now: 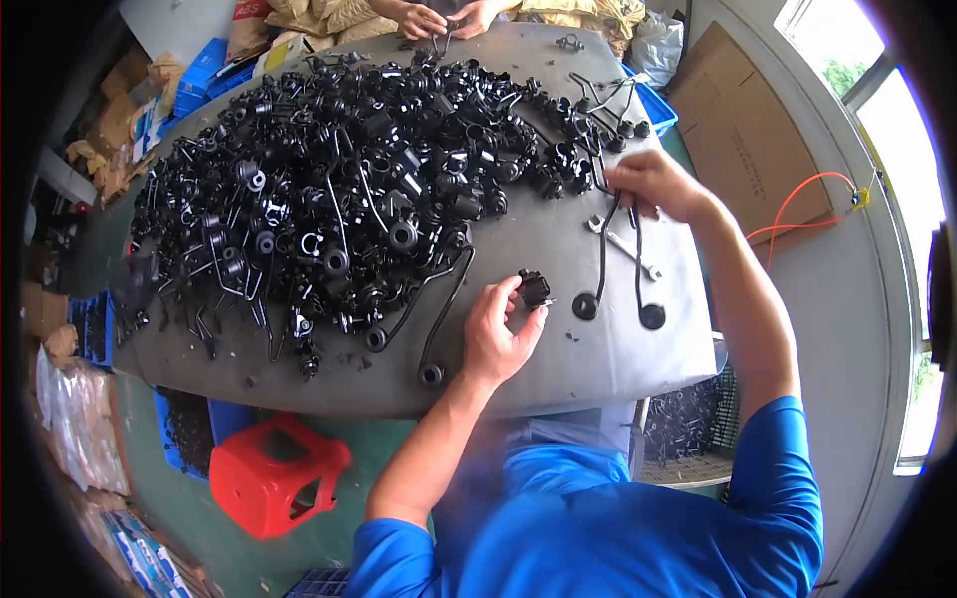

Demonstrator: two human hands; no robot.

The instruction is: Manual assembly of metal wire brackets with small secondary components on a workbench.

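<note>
My left hand [501, 334] is closed on a small black cylindrical fitting [535, 288], pinched between thumb and fingers over the near part of the table. A small bright metal bit shows at the fitting's lower edge. My right hand [656, 185] is closed at the upper end of a bent black rod [639, 261], whose two legs run toward me and end in round black bushings. My fingers partly hide the grip. Beside those legs lies a silver wrench [636, 253]. Another bent rod [437, 314] with bushings rests left of my left hand.
A large heap of black parts [399, 149] covers the left and middle of the grey table [478, 394]. Across it, a co-worker's hands [446, 20] handle a part. A red stool [269, 473], blue bins [182, 429], a metal basket [688, 470] and a cardboard sheet [743, 135] surround the table.
</note>
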